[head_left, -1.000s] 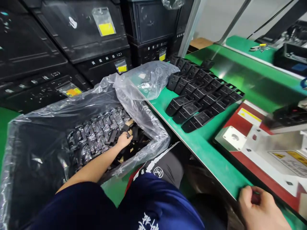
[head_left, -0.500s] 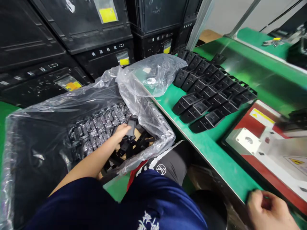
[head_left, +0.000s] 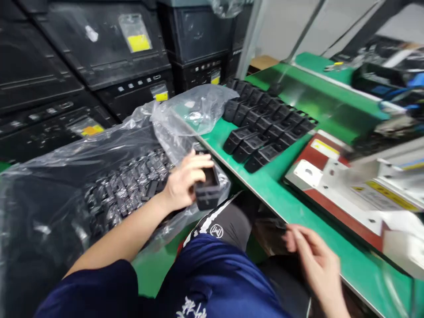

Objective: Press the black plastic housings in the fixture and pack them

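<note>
My left hand is closed around a black plastic housing, a hollow box-shaped part, and holds it up over the near right corner of the plastic-lined bin. More black parts wrapped in clear film lie in rows inside that bin. My right hand is at the front edge of the green table, its fingers curled and pressed together. Whether anything small is between those fingers cannot be made out. Rows of similar black housings stand on the table beyond my left hand.
A red and white machine with warning labels occupies the table's right side. Clear plastic film drapes from the bin onto the table edge. Stacked black crates with yellow labels rise behind, beside a metal post.
My left hand has lifted the black housing out of the bin and moved it right, towards the table. My right hand has shifted left along the table edge. The view has turned right.
</note>
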`<state>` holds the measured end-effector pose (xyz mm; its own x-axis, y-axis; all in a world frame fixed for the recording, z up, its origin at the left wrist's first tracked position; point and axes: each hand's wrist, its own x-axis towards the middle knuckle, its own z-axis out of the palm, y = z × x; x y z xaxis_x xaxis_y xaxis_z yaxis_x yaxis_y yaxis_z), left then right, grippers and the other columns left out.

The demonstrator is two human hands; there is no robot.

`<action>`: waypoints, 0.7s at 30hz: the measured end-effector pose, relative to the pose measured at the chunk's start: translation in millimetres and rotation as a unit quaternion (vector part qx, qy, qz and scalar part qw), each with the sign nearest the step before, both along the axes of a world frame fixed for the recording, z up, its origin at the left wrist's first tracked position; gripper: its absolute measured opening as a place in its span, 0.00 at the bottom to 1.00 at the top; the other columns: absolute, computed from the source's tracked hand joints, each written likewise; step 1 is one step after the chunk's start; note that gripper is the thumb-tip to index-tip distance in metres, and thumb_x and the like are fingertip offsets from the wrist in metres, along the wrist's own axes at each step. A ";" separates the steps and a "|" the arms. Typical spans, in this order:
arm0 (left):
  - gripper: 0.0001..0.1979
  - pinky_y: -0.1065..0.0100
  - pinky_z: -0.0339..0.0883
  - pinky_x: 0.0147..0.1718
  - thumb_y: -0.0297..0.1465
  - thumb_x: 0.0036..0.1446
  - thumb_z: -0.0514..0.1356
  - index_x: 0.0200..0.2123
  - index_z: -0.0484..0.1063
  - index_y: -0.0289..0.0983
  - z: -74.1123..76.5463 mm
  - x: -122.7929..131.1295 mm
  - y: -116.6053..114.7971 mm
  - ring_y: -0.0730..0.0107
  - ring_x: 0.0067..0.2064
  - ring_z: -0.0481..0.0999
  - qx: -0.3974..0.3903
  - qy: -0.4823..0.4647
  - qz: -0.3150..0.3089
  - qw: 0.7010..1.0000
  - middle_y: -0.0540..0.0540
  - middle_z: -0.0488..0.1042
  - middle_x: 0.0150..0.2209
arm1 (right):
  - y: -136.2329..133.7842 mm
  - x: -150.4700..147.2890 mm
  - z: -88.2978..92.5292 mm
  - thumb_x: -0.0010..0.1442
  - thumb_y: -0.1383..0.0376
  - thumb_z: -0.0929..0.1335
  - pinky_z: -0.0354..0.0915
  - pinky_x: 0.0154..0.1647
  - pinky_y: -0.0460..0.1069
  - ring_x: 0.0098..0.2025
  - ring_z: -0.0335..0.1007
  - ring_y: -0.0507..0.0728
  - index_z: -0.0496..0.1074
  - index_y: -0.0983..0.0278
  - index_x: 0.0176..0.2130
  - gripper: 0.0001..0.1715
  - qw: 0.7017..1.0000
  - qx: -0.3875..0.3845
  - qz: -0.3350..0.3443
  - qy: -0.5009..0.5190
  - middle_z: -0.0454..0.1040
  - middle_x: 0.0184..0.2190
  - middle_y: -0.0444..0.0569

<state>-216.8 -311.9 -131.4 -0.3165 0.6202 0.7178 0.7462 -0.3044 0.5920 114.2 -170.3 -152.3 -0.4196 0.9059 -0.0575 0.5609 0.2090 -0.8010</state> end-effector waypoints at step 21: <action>0.27 0.60 0.73 0.50 0.32 0.60 0.57 0.61 0.53 0.43 -1.5 115.7 18.5 0.63 0.53 0.73 -0.170 -0.056 -0.117 0.977 0.40 0.68 0.56 | -30.6 -64.4 37.8 0.52 0.57 0.74 0.57 0.25 0.45 0.25 0.63 0.51 0.73 0.65 0.37 0.17 0.788 -0.361 -0.029 0.498 0.72 0.27 0.44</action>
